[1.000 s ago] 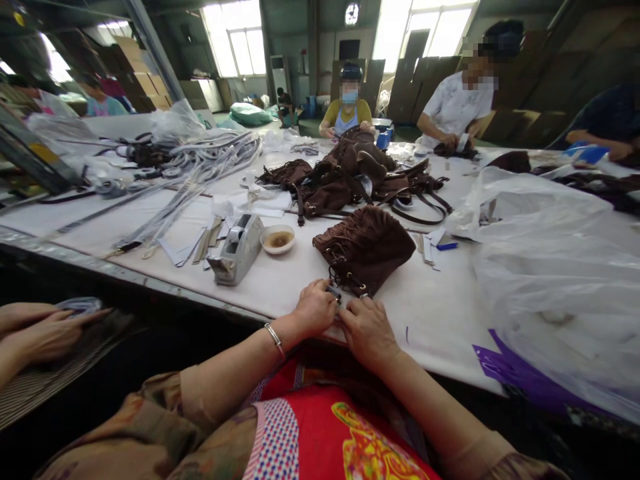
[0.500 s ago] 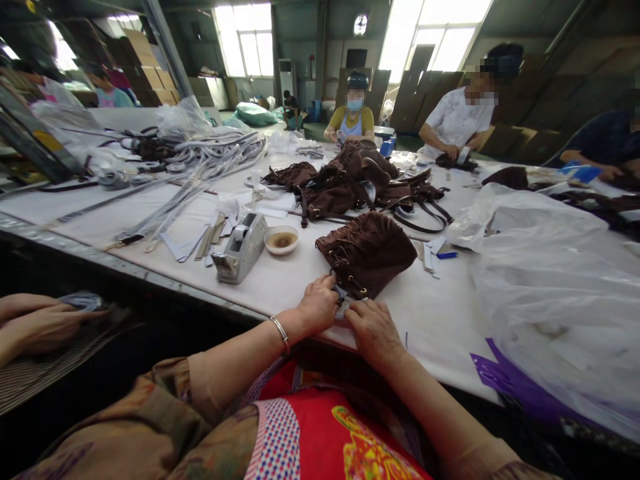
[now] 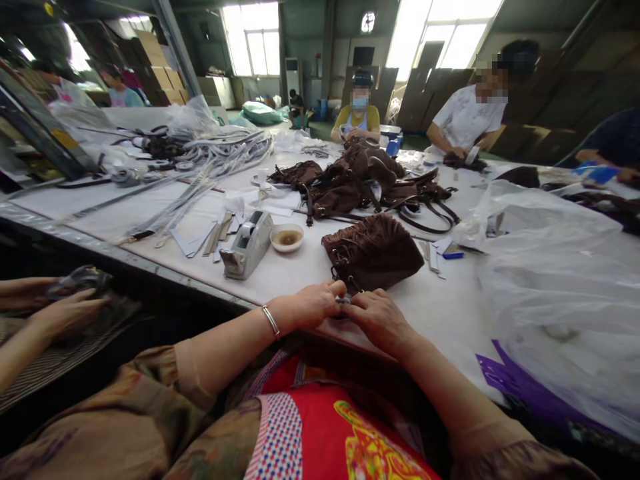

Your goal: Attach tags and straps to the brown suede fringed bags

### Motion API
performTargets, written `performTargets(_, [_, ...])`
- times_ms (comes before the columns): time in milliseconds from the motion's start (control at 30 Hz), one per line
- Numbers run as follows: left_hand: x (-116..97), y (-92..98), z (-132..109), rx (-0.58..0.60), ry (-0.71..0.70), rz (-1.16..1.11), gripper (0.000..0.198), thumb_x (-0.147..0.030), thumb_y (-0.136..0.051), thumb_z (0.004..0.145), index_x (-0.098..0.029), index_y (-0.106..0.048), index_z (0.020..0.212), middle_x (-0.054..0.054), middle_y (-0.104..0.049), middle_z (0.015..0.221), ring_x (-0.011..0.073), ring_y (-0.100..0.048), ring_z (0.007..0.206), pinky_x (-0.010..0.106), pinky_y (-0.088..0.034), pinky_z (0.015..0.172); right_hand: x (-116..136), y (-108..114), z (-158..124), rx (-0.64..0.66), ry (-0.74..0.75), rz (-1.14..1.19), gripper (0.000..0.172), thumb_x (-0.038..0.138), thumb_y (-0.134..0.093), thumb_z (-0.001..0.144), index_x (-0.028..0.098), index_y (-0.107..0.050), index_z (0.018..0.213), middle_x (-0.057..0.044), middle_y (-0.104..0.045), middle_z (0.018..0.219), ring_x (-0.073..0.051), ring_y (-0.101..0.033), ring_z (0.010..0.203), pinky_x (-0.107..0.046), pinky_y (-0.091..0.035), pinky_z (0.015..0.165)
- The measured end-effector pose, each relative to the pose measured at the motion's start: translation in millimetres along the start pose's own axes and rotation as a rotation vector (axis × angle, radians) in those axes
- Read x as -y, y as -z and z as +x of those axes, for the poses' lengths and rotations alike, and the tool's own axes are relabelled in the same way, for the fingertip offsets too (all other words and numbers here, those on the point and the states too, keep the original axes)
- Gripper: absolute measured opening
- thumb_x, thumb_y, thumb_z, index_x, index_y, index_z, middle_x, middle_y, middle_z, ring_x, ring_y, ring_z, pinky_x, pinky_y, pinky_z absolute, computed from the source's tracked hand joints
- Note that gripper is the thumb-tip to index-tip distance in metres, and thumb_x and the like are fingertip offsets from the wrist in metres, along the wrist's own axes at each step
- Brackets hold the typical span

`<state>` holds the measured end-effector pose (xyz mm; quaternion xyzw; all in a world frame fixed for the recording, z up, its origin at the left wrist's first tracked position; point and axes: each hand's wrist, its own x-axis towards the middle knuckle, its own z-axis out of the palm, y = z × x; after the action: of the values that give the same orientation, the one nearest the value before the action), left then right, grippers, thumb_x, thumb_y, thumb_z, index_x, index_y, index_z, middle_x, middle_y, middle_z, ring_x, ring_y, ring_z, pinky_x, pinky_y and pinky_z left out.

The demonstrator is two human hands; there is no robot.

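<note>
A brown fringed suede bag [image 3: 375,250] lies on the white table [image 3: 440,313] just beyond my hands. My left hand [image 3: 313,305] and my right hand [image 3: 377,317] meet at the table's near edge, fingers pinched together on a small metal fitting [image 3: 343,301] at the bag's near end. A silver bangle [image 3: 271,321] circles my left wrist. What exactly the fitting is stays too small to make out.
A grey tape dispenser [image 3: 249,245] and a small bowl [image 3: 287,237] stand left of the bag. More brown bags [image 3: 365,180] are heaped mid-table, grey straps [image 3: 210,163] at far left, a big clear plastic bag [image 3: 555,273] at right. Other people work across the table; another person's hands [image 3: 60,307] are at my left.
My view has drifted slightly, so the table contents sit a little to the right. My hands stay pinched at the bag's near end. The neighbour's hands at left have lifted something dark.
</note>
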<state>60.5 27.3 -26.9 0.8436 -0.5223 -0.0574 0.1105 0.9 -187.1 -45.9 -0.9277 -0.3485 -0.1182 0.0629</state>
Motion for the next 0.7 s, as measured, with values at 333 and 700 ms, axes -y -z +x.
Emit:
performTargets(333, [-9, -11.9, -8, -0.216, 0.070, -0.024, 0.017, -0.020, -0.061, 0.082, -0.018, -0.071, 0.096, 0.011, -0.057, 0.116, 0.0236, -0.053, 0.108, 0.036, -0.046, 0.097, 10, -7, 7, 0.036, -0.093, -0.012, 0.014, 0.031, -0.059, 0.093, 0.027, -0.072, 0.098, -0.005, -0.062, 0.089, -0.020, -0.046, 0.087, -0.035, -0.024, 0.074])
performTargets(700, [-23, -66.1, 2, -0.542, 0.238, -0.167, 0.019, -0.027, -0.066, 0.083, -0.016, -0.073, 0.097, 0.012, -0.061, 0.119, 0.0263, -0.053, 0.116, 0.045, -0.044, 0.105, 7, -10, -3, -0.074, -0.066, 0.204, 0.022, 0.015, -0.052, 0.092, 0.018, -0.068, 0.107, -0.009, -0.066, 0.101, -0.021, -0.055, 0.093, -0.035, -0.042, 0.084])
